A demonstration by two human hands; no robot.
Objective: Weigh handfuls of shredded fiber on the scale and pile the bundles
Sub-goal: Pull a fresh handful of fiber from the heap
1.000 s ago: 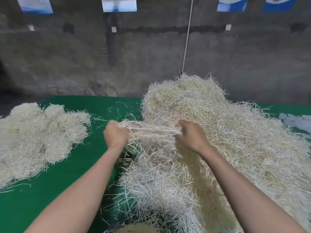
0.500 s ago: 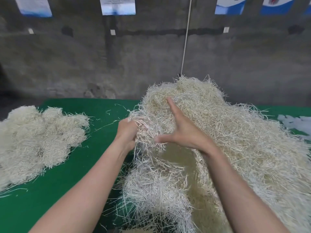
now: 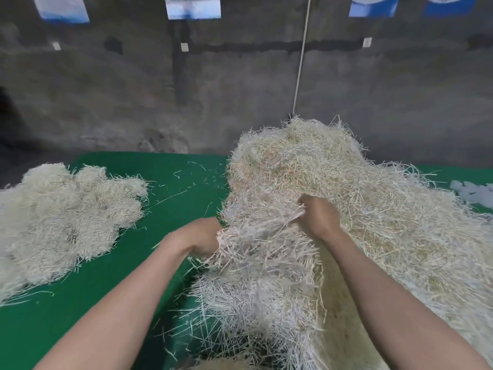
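pale straw-coloured shredded fiber fills most of the head view. the big heap [image 3: 346, 209] rises from the centre toward 2 o'clock and spreads down to the bottom edge, lying on a green table [image 3: 173, 188].

our left hand [image 3: 198, 236] sits at the heap's 9 o'clock edge, fingers clenched into a clump of strands [image 3: 256, 231] pulled partly out of the mass. the fingertips are buried in the fiber, so we cannot tell how much they hold. our right hand [image 3: 318, 216] is at about 1 o'clock from the left one, knuckles up, its fingers [image 3: 302, 202] curled shut on the far end of the same clump. the strands run between the two hands, taut near the right hand and frayed near the left. both bare forearms reach in from the bottom edge, the right one lying across the near slope of the heap.

at 9 o'clock, well apart from the heap, a lower mound of rounded bundles [image 3: 61, 220] rests on the table, with a strip of bare green between the two masses. loose single strands [image 3: 170, 196] lie scattered over that strip. at 3 o'clock, by the frame edge, some white scraps [image 3: 472, 193] lie on the table; we cannot tell what they are.

behind the table stands a grey concrete wall [image 3: 240, 89] with a thin white cord [image 3: 301, 57] hanging down it toward the heap's peak, and blue-and-white sheets [image 3: 193, 8] along 12 o'clock.
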